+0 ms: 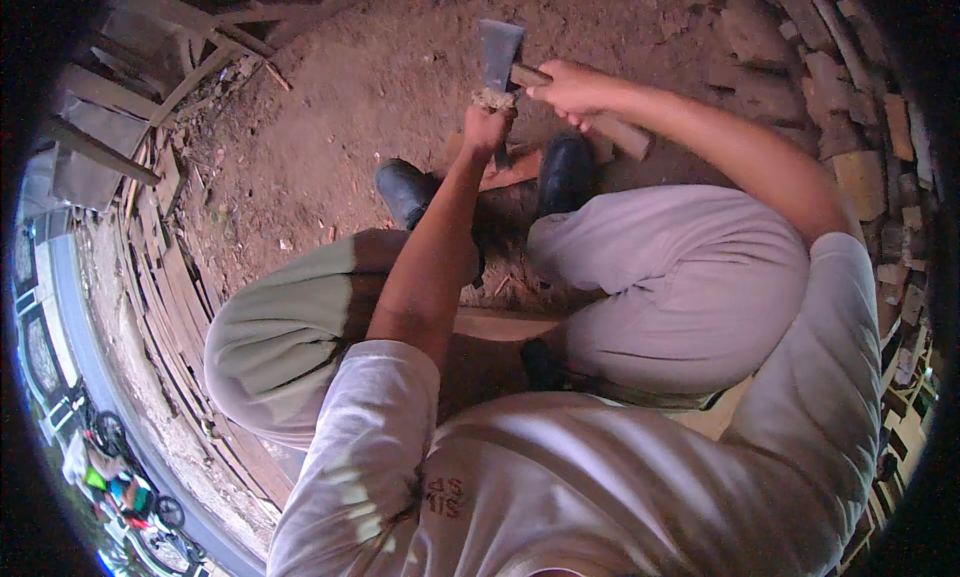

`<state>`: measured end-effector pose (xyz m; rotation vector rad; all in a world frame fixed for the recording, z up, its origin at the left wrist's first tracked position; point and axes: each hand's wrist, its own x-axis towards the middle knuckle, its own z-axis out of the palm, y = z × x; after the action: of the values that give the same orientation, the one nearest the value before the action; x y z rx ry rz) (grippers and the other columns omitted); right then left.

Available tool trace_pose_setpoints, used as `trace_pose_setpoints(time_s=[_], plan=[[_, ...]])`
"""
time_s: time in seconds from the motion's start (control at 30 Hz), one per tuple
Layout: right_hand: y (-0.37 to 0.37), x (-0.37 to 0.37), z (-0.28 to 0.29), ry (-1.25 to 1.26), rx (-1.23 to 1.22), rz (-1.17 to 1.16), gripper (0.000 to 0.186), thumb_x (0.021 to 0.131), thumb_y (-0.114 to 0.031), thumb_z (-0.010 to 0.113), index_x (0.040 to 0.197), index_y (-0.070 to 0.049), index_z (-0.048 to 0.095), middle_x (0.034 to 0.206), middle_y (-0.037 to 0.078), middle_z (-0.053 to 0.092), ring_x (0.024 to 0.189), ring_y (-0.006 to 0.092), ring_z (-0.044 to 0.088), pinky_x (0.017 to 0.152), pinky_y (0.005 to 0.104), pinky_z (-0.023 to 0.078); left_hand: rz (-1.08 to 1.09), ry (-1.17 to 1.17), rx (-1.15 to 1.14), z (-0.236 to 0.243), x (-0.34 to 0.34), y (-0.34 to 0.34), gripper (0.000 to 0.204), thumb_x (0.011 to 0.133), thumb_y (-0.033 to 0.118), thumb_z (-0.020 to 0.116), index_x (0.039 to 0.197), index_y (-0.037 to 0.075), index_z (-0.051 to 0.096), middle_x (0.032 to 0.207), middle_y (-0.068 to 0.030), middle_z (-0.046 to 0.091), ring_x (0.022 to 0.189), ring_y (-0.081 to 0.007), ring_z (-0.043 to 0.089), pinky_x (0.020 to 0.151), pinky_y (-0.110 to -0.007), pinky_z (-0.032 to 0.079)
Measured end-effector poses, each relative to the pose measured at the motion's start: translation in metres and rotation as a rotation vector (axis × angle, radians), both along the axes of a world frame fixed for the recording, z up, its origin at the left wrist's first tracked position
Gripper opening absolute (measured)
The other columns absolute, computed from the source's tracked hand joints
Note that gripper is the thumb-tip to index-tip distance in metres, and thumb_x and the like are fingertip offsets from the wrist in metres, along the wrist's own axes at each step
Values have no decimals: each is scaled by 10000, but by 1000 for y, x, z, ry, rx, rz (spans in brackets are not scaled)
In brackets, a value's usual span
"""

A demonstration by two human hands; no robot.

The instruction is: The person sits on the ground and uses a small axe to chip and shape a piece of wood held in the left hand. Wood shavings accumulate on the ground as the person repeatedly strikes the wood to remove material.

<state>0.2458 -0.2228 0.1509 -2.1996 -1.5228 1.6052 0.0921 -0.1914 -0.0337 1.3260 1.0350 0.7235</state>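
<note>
My left hand (487, 129) is closed around a tool with a broad, flared metal blade (501, 49), its edge pointing away from me. A pale, rough band (493, 100) sits at the blade's neck, just above my fist, and the tool's dark lower end shows below. My right hand (570, 89) grips a short wooden piece (622, 135) at a slant; its narrower end is beside the blade's neck, and I cannot tell whether they touch. Under my hands a reddish wooden board (512, 173) lies on the ground between my dark boots (567, 172).
Bare brown earth (330, 107) spreads ahead, strewn with chips. Stacked wood pieces (862, 182) line the right side. Long planks (165, 267) and a timber frame (185, 27) stand at the left. Beyond, a motorcycle (168, 512) with riders is on a road (85, 317).
</note>
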Motion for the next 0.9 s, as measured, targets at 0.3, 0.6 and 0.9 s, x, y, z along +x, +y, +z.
trace_pose_setpoints(time_s=[0.3,0.6,0.9], plan=[[34,-12,127,151,580,-292,392,994,-285,495,1264,-16,405,632,36,496,470,122,484,437,302,453,84,106,-51,-12,-13,6,167,731,190,653,716,29,614,601,-24,580,541,-130,534,518,-327,417],[15,-9,-2,-86,315,-74,438,939,-331,550,1236,-48,398,570,61,503,398,152,499,354,340,416,120,12,-101,22,-6,-5,119,739,133,644,688,38,593,591,-7,571,528,-113,521,502,-305,411],[44,-7,113,84,490,-181,406,994,-287,491,1289,-22,403,646,37,498,497,132,503,460,300,459,100,24,-177,10,-17,3,98,744,100,632,686,62,564,587,14,543,519,-105,502,485,-296,390]])
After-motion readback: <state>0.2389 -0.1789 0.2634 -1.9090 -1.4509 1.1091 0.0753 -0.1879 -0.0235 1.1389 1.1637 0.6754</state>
